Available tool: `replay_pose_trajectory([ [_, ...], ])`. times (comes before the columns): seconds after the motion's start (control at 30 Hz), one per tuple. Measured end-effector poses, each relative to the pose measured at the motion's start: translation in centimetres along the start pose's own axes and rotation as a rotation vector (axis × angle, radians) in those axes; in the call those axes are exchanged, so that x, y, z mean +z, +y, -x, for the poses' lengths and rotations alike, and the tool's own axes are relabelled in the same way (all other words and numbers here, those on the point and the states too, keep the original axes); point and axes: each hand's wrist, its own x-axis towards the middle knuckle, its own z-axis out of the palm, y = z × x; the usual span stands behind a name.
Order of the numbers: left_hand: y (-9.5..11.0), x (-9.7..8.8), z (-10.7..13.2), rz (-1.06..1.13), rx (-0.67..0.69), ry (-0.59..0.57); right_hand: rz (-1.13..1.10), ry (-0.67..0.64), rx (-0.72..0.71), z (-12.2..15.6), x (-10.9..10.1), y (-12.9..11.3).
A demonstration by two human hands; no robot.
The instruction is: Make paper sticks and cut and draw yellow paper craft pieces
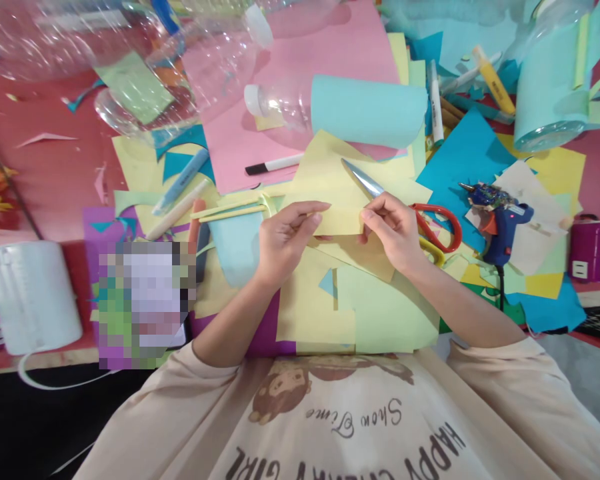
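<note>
My left hand (289,235) pinches the left edge of a pale yellow sheet of paper (344,217) between thumb and fingers. On the other side, my right hand (393,230) has its thumb and fingers closed on the sheet's right edge. A pair of scissors (363,179) passes behind my right hand, blades pointing up and left, with red and yellow handle loops on the right. The hand hides their middle, so whether it also grips them is unclear. More yellow and pale green paper (395,310) lies below my hands.
A bottle wrapped in light blue paper (367,110) lies beyond my hands, near a black-tipped marker (275,164). Clear plastic bottles (215,60) crowd the upper left. On the right are a blue glue gun (503,230) and an upright wrapped bottle (553,87). A white box-like object (30,297) stands left.
</note>
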Motion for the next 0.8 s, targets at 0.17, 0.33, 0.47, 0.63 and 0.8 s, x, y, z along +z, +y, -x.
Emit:
replay_pose_trajectory([
  [0.17, -0.11, -0.18, -0.22, -0.009, -0.003, 0.061, 0.000, -0.106, 0.042, 0.02, -0.01, 0.18],
  [0.33, 0.07, -0.10, -0.30, 0.032, -0.013, 0.083, -0.001, -0.123, 0.067, 0.07, -0.01, 0.20],
  [0.47, -0.05, -0.21, -0.35, 0.023, -0.014, 0.085, 0.008, -0.107, 0.085, 0.18, 0.07, 0.18],
  [0.63, -0.58, -0.50, -0.54, 0.014, 0.026, 0.090, 0.031, -0.099, 0.067, 0.28, 0.19, 0.29],
  [0.8, -0.57, -0.38, -0.75, 0.022, 0.067, 0.087, 0.090, -0.103, 0.015, 0.34, 0.08, 0.45],
])
